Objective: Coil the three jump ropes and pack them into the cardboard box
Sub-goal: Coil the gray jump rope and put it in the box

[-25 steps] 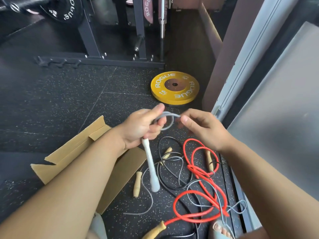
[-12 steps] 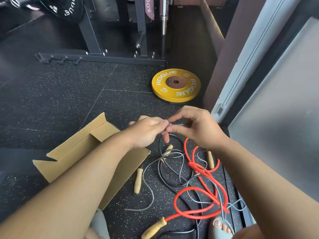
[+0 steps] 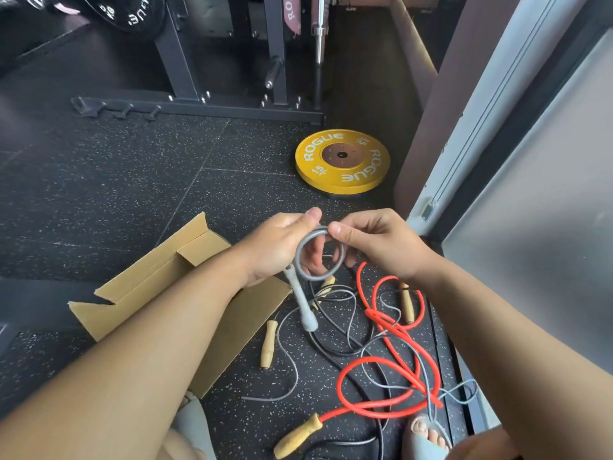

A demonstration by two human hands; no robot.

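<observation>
My left hand (image 3: 277, 247) and my right hand (image 3: 378, 242) both pinch a small loop of the grey jump rope (image 3: 300, 257) above the floor. Its pale grey handle (image 3: 303, 303) hangs down from my left hand. The rest of the grey cord trails into a tangle on the floor. The red jump rope (image 3: 374, 366) lies looped there, with wooden handles (image 3: 298, 436) at the near end and at the right (image 3: 406, 302). A black rope (image 3: 335, 346) with a wooden handle (image 3: 268, 343) lies mixed in. The flat cardboard box (image 3: 156, 280) lies open under my left forearm.
A yellow weight plate (image 3: 343, 161) lies flat on the speckled black floor beyond my hands. A dark rack base (image 3: 199, 107) crosses the back. A pale door frame (image 3: 464, 144) and panel rise on the right. A sandalled foot (image 3: 428, 436) shows at the bottom.
The grey handle, hidden half a second ago, hangs from my left hand again. The loop between my hands is wider and rounder than one second ago. My hands sit slightly lower.
</observation>
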